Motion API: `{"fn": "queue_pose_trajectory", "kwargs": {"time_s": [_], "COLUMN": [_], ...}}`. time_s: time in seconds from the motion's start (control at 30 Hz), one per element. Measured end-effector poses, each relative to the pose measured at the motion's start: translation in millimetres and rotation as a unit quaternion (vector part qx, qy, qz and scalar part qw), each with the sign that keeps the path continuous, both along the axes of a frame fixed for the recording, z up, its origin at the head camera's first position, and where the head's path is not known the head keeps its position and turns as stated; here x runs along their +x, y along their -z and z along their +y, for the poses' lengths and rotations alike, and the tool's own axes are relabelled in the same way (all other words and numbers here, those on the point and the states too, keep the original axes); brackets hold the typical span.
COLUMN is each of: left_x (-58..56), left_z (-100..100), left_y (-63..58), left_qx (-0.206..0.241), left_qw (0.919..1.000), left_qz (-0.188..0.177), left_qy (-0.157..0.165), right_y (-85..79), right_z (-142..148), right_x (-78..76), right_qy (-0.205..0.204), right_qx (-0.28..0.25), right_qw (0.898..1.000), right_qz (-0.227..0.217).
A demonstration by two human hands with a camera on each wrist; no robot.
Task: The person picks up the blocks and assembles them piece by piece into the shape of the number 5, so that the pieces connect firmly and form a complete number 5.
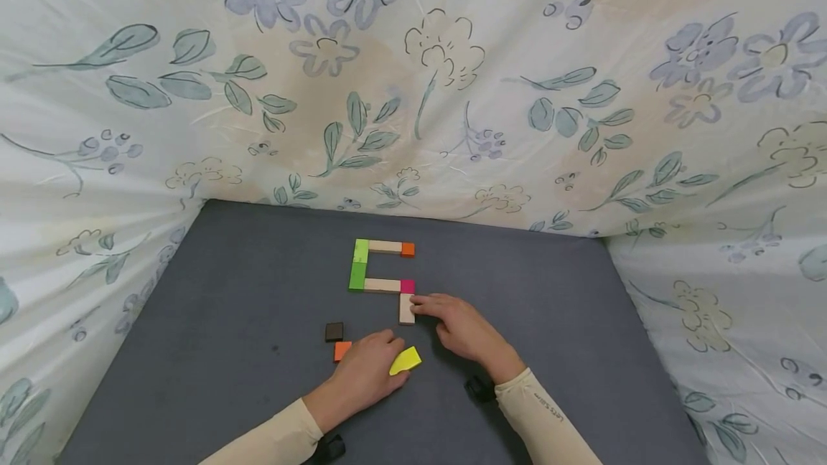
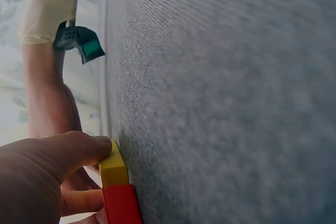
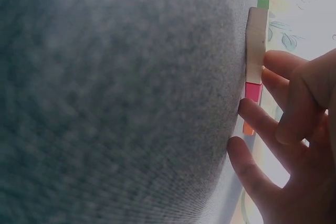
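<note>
On the dark table, blocks form an angular figure: two green blocks [image 1: 358,264] stand in line at its left, with a pale wooden block [image 1: 385,247] and an orange block [image 1: 408,250] along the top. Below, another pale block [image 1: 382,285] leads to a pink block [image 1: 407,286], and one more pale block [image 1: 406,309] extends down from it. My right hand [image 1: 461,329] touches that last block's right side with outstretched fingertips [image 3: 273,57]. Nearer me, my left hand [image 1: 365,372] pinches a yellow block [image 1: 405,360], the thumb against it in the left wrist view.
Left of my left hand lie a dark brown block [image 1: 334,332] and a second orange block [image 1: 342,351], partly covered by the hand. A red block [image 2: 122,204] adjoins the yellow one in the left wrist view. Floral cloth [image 1: 388,113] hangs behind the table [image 1: 258,293] and along both sides.
</note>
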State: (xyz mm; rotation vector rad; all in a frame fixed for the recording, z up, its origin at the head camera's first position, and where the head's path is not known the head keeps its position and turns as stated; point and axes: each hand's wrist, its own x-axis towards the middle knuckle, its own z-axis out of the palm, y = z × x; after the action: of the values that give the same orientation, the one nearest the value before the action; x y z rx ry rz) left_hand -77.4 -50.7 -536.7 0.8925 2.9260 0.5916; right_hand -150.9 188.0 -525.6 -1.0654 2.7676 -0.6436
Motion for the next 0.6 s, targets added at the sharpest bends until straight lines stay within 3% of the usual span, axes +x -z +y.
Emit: {"fn": "queue_pose_trajectory", "kwargs": {"time_s": [0.3, 0.6], "left_x": [4.3, -7.9], "left_z": [-6, -6], "left_y": [-0.9, -6.1], "left_qx": [-0.023, -0.025], "left_qw": [0.9994, 0.9979], "left_qz": [0.022, 0.049], "left_qy": [-0.012, -0.034], "right_y": [2.2, 3.1], "right_z": [2, 1], "right_x": [-0.8, -1.2], "right_qy": [-0.005, -0.007], "right_qx": [-0.009, -0.014], "right_qw": [1.000, 1.000], "right_qz": [0.004, -0.006]}}
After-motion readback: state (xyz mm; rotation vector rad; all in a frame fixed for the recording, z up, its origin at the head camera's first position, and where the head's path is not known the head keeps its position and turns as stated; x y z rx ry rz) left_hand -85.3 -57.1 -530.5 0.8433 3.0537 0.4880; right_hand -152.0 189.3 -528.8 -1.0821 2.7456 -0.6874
